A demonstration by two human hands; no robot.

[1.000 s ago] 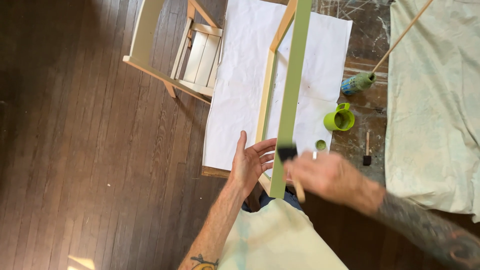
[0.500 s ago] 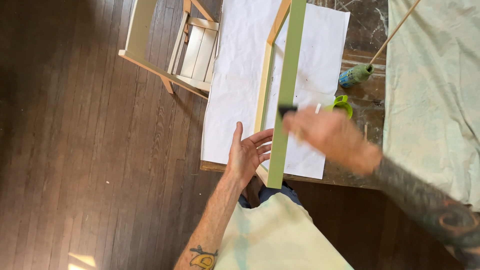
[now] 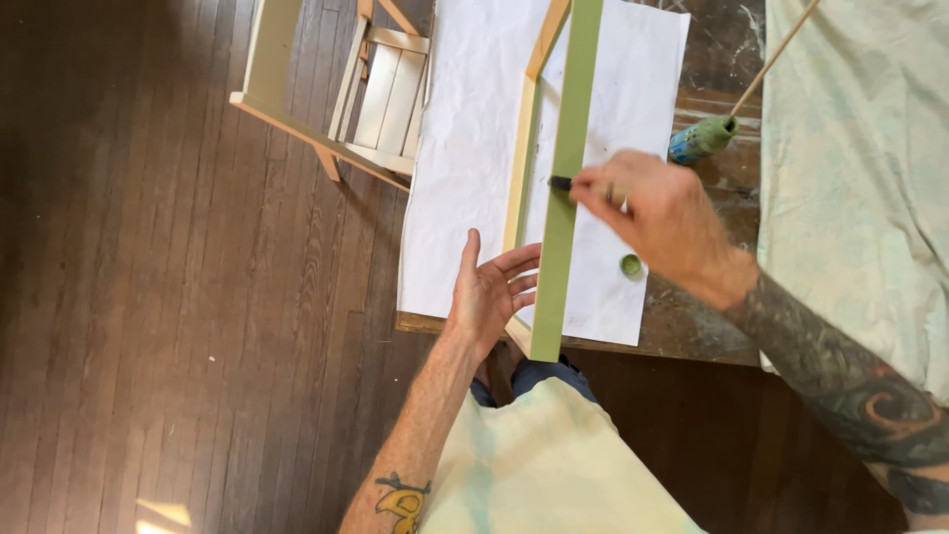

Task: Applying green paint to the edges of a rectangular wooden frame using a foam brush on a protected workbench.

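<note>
Head view showed my right hand (image 3: 660,220), pinched on the small brush (image 3: 561,183), had moved farther up the green frame edge (image 3: 568,168); left hand (image 3: 491,290), open, steadied its near end.

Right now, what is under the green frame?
A white paper sheet lies under the green frame, on a paint-stained board. The frame hides a strip of the sheet; the right hand covers more.
</note>
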